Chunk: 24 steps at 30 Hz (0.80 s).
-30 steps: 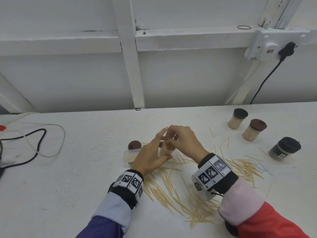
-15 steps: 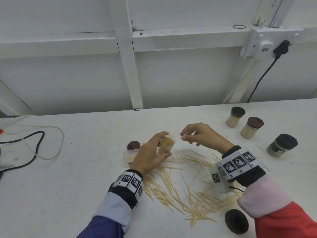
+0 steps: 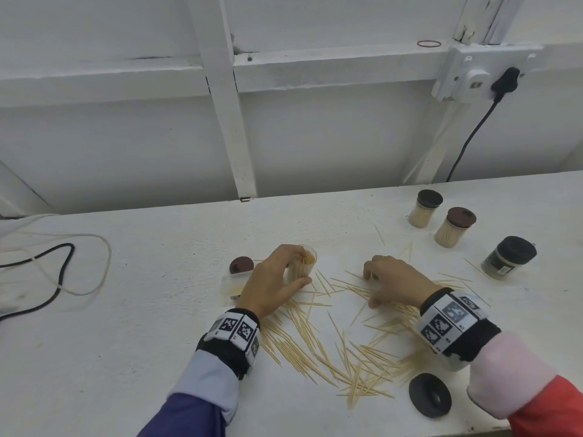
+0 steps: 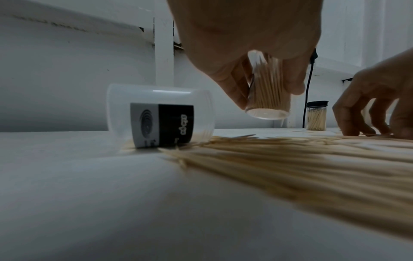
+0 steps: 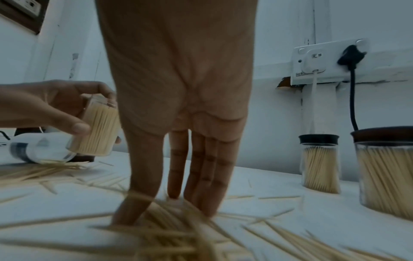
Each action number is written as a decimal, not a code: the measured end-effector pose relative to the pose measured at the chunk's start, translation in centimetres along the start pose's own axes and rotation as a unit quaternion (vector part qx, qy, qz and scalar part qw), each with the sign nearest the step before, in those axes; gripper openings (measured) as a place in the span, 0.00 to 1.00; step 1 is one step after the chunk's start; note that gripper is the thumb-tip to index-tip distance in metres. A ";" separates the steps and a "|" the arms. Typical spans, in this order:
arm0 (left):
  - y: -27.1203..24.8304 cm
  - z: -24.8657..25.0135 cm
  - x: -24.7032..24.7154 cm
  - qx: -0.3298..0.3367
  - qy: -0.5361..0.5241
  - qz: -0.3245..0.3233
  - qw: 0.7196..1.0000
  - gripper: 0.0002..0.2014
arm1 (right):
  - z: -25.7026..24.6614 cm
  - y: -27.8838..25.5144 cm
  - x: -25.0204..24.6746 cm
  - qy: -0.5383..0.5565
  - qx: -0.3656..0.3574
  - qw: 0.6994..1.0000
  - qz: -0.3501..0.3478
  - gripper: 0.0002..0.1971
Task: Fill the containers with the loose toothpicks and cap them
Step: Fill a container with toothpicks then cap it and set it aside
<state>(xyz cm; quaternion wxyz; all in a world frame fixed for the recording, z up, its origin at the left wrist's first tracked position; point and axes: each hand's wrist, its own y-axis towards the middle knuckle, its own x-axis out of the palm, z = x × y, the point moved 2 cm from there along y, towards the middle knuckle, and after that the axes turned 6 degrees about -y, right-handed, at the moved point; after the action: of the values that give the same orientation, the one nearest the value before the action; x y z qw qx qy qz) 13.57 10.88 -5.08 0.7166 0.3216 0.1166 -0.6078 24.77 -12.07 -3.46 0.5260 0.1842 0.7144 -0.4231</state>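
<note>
My left hand point(image 3: 298, 269) grips a clear uncapped container point(image 3: 307, 260) packed with toothpicks. The left wrist view shows this container point(image 4: 267, 88) tilted and lifted just off the table. My right hand point(image 3: 370, 290) is down on the loose toothpicks point(image 3: 315, 351) to its right. In the right wrist view its fingers point(image 5: 201, 185) are straight and touch the table, with a blurred bunch of toothpicks between thumb and fingers. An empty labelled container point(image 3: 232, 287) lies on its side by my left hand, next to a brown cap point(image 3: 241, 265). A black cap point(image 3: 429, 395) lies near my right wrist.
Three capped containers stand at the right: one black-capped point(image 3: 424, 209), one brown-capped point(image 3: 454, 227), one dark jar point(image 3: 508, 257). Cables point(image 3: 56, 279) lie at the left. A white wall with a socket and plug point(image 3: 479, 77) closes the back.
My right hand left the mouth of the held container and dropped rightward onto the loose toothpicks. The left hand keeps its hold on the container.
</note>
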 end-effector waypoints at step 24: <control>0.0 -0.3 0.1 -0.073 -0.007 -0.005 0.997 0.34 | -0.3 -0.6 -1.2 0.062 -0.045 0.995 0.071 0.02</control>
<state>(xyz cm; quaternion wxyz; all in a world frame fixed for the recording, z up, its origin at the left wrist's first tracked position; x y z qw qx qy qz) 13.65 11.02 -5.34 0.7357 0.2636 0.1575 -0.6038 24.60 -12.01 -2.11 0.5168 0.2365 0.7491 -0.3403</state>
